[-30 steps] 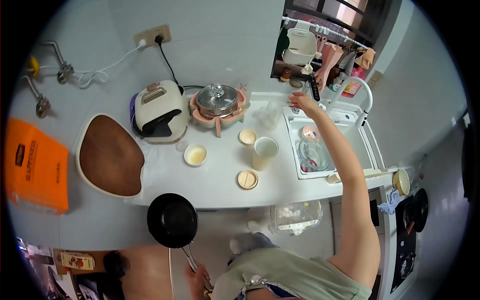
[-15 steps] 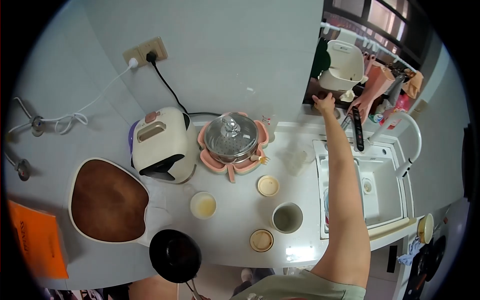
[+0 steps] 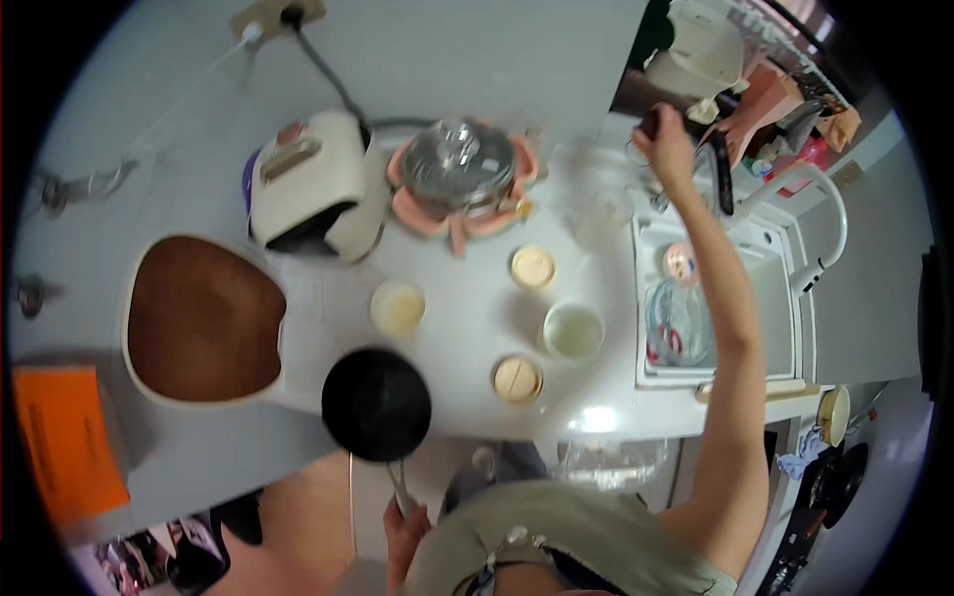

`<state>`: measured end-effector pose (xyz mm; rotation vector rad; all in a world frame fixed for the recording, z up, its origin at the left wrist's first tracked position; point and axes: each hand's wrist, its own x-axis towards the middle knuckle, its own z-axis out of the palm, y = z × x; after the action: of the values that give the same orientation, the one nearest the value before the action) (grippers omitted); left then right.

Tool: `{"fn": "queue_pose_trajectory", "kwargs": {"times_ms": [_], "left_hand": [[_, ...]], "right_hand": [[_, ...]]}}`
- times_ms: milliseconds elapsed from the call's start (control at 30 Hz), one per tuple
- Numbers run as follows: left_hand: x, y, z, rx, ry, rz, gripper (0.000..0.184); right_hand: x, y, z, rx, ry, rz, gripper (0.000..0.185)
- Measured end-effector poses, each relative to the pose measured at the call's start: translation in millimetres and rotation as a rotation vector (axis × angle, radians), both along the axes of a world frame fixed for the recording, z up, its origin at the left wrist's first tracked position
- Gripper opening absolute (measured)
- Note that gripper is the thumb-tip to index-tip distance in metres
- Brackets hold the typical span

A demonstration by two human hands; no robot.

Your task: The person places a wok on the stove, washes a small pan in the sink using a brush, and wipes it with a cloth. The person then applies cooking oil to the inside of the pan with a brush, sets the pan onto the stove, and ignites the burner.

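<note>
My left hand (image 3: 405,528) grips the light handle of a black frying pan (image 3: 377,403), held flat past the counter's front edge. My right hand (image 3: 668,144) stretches to the back of the counter by the sink. Its fingers close round a small dark object (image 3: 650,122), blurred and partly hidden, so its kind does not show. Nearest the pan is a white cup (image 3: 398,309) with pale yellow liquid. A larger open container (image 3: 572,332) stands to the right, with two round cream lids (image 3: 534,267) near it.
A cream appliance (image 3: 316,189) and a glass-lidded steamer pot (image 3: 457,164) on a pink base stand at the back. The sink (image 3: 772,298) at the right holds a glass bowl (image 3: 678,320). A brown-topped white board (image 3: 206,323) lies at the left.
My view has tilted down, so the counter sits higher in it. My left hand has come into fuller view with the pan. My right hand now has the small dark object in its fingers.
</note>
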<state>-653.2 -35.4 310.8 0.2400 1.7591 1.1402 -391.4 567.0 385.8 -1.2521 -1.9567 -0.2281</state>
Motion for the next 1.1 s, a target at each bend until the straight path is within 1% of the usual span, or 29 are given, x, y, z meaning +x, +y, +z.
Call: {"fn": "queue_pose_trajectory", "kwargs": {"times_ms": [67, 100, 167, 267, 333, 367, 433, 467, 500, 600, 633, 667, 767, 800, 900, 933, 1033, 1100], "left_hand": [[-5, -3, 5, 0.025, -0.091, -0.015, 0.009], [-9, -8, -1, 0.040, -0.116, -0.029, 0.010], [-19, -22, -10, 0.089, -0.101, -0.100, 0.011], [-28, -34, -15, 0.085, -0.091, -0.156, 0.012], [-32, -44, -17, 0.095, -0.100, -0.165, 0.012], [-33, -47, -18, 0.102, -0.105, -0.171, 0.013], [-36, -54, -20, 0.088, -0.106, -0.171, 0.013], [-37, -58, -19, 0.085, -0.105, -0.181, 0.013], [-38, -61, -18, 0.084, -0.102, -0.188, 0.013], [-39, -71, -19, 0.111, -0.111, -0.209, 0.013], [-41, -73, -19, 0.122, -0.102, -0.221, 0.013], [-41, -75, -17, 0.123, -0.086, -0.235, 0.013], [-42, -80, -14, 0.133, -0.055, -0.272, 0.013], [-43, -82, -16, 0.144, -0.057, -0.282, 0.013], [-43, -87, -15, 0.155, -0.056, -0.292, 0.013], [-44, -89, -14, 0.155, -0.054, -0.291, 0.013], [-43, -94, -15, 0.154, -0.055, -0.275, 0.013], [-43, -98, -18, 0.164, -0.056, -0.267, 0.014]], "right_hand": [[6, -52, 18, 0.007, 0.014, 0.039, 0.043], [11, -79, 30, 0.017, 0.024, 0.067, 0.040], [25, -122, 40, -0.036, 0.118, 0.054, 0.038], [45, -191, 50, -0.159, 0.155, 0.047, 0.037], [65, -221, 27, -0.327, 0.206, 0.052, 0.039], [76, -234, 7, -0.419, 0.238, 0.060, 0.040], [80, -265, -34, -0.501, 0.242, 0.034, 0.042], [84, -274, -64, -0.569, 0.281, 0.048, 0.041], [82, -287, -80, -0.539, 0.217, 0.037, 0.042], [74, -315, -115, -0.617, 0.205, 0.015, 0.049], [72, -322, -118, -0.642, 0.201, 0.003, 0.051], [69, -329, -116, -0.610, 0.080, -0.020, 0.054], [74, -336, -141, -0.636, 0.138, -0.062, 0.053], [77, -337, -150, -0.608, 0.136, -0.051, 0.050], [71, -350, -155, -0.673, 0.255, -0.059, 0.047], [68, -353, -156, -0.683, 0.306, -0.048, 0.041], [64, -357, -151, -0.583, 0.434, 0.026, 0.039], [64, -360, -130, -0.615, 0.364, 0.090, 0.037]]}}
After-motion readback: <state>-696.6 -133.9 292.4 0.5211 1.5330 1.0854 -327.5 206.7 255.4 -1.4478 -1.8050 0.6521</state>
